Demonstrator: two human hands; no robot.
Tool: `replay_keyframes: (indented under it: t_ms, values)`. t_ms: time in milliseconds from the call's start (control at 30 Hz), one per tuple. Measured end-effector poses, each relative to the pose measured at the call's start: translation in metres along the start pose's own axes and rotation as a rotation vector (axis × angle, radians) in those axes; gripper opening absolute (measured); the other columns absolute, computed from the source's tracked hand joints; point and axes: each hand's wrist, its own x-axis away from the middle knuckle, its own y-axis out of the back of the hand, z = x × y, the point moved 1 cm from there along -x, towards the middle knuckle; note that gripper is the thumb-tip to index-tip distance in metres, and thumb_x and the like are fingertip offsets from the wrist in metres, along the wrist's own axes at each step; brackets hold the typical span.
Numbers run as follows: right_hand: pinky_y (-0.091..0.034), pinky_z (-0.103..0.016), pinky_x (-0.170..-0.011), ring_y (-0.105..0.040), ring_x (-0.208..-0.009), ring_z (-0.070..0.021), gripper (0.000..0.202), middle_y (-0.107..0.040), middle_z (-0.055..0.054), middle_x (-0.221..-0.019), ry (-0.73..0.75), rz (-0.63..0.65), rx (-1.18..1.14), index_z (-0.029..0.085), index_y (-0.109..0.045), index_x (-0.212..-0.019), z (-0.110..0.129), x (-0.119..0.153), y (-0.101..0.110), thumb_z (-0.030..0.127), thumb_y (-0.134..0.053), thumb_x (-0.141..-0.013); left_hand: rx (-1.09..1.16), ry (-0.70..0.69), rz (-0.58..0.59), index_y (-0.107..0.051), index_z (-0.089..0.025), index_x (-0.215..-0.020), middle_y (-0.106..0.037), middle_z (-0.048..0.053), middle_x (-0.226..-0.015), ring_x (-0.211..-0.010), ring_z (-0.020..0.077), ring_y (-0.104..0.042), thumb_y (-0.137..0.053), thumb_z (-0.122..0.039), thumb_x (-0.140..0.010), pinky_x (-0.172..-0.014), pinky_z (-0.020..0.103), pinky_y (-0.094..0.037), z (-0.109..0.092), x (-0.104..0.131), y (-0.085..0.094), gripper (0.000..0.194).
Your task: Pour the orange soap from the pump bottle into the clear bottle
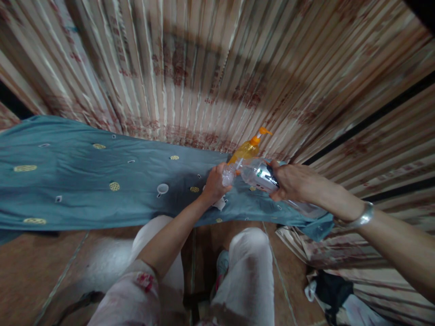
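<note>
My right hand is wrapped around a large clear plastic bottle with a silvery label. The bottle is tipped nearly on its side, its neck pointing left. Fingers of my left hand close around a small clear container at the bottle's mouth; whether the two touch, I cannot tell. Just behind them an amber pump bottle with an orange pump head stands on the cloth. Below my left hand lies a small white piece, partly hidden by the hand.
A blue-green patterned cloth covers the long narrow surface before me. On it, to the left, is a small white round shape. Pleated curtains hang behind and to the right. Dark fabric lies low at the right.
</note>
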Motion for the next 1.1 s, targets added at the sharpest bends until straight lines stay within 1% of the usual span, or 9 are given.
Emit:
replay_keyframes:
  t_ms: [200, 333, 467, 600, 833, 1000, 1100]
  values:
    - [-0.029, -0.028, -0.051, -0.064, -0.064, -0.024, 0.052, -0.066, -0.009, -0.068, -0.001, -0.014, -0.005, 0.01, -0.053, -0.11, 0.0036, 0.002, 0.0036, 0.046, -0.06, -0.072, 0.006, -0.002, -0.005, -0.037, -0.021, -0.127, -0.056, 0.011, -0.123, -0.118, 0.0301, -0.053, -0.074, -0.015, -0.059, -0.099, 0.045, -0.044, 0.0026, 0.0002, -0.0016, 0.078]
    - [-0.03, -0.029, -0.052, -0.064, -0.065, -0.0253, 0.054, -0.066, -0.009, -0.067, 0.005, -0.036, -0.006, 0.01, -0.053, -0.111, 0.0033, 0.0029, 0.0014, 0.047, -0.059, -0.072, 0.014, -0.01, -0.007, -0.038, -0.022, -0.127, -0.056, 0.011, -0.122, -0.117, 0.0297, -0.054, -0.075, -0.014, -0.059, -0.099, 0.045, -0.044, 0.0019, 0.0001, -0.0009, 0.078]
    - [-0.03, -0.029, -0.052, -0.064, -0.066, -0.0255, 0.056, -0.067, -0.01, -0.069, -0.005, -0.03, -0.001, 0.009, -0.053, -0.111, 0.0043, 0.0037, 0.0032, 0.047, -0.06, -0.072, 0.005, 0.002, 0.0, -0.039, -0.02, -0.125, -0.057, 0.012, -0.121, -0.116, 0.03, -0.054, -0.075, -0.013, -0.058, -0.098, 0.044, -0.045, -0.0009, -0.0001, 0.001, 0.076]
    - [-0.029, -0.029, -0.051, -0.065, -0.067, -0.0261, 0.059, -0.067, -0.011, -0.068, -0.024, 0.002, 0.007, 0.007, -0.052, -0.114, 0.0066, 0.0038, 0.0076, 0.046, -0.061, -0.071, 0.005, 0.008, 0.008, -0.039, -0.02, -0.125, -0.056, 0.012, -0.121, -0.116, 0.03, -0.054, -0.073, -0.014, -0.059, -0.098, 0.044, -0.045, -0.0023, 0.0002, 0.0019, 0.075]
    - [-0.032, -0.029, -0.053, -0.064, -0.065, -0.0255, 0.056, -0.068, -0.012, -0.07, -0.012, 0.054, -0.02, 0.007, -0.052, -0.114, 0.0044, 0.0016, 0.0086, 0.045, -0.059, -0.072, 0.017, 0.025, 0.005, -0.04, -0.018, -0.126, -0.056, 0.013, -0.122, -0.117, 0.0304, -0.054, -0.074, -0.013, -0.057, -0.099, 0.044, -0.044, -0.0026, 0.0, 0.0017, 0.076]
    - [-0.032, -0.029, -0.053, -0.064, -0.065, -0.0247, 0.058, -0.067, -0.011, -0.069, -0.018, 0.041, -0.012, 0.006, -0.051, -0.116, 0.0058, 0.0029, 0.0097, 0.043, -0.06, -0.072, 0.016, 0.015, 0.014, -0.039, -0.015, -0.127, -0.056, 0.015, -0.123, -0.117, 0.031, -0.054, -0.075, -0.013, -0.057, -0.099, 0.044, -0.045, -0.0032, 0.0004, 0.0027, 0.078]
    - [-0.032, -0.029, -0.053, -0.065, -0.066, -0.025, 0.056, -0.067, -0.011, -0.07, -0.019, 0.009, -0.005, 0.008, -0.052, -0.114, 0.0049, 0.0026, 0.0061, 0.043, -0.061, -0.072, 0.008, 0.007, 0.019, -0.038, -0.016, -0.128, -0.056, 0.014, -0.123, -0.117, 0.0305, -0.053, -0.073, -0.013, -0.059, -0.1, 0.045, -0.044, -0.0036, 0.0008, 0.003, 0.078]
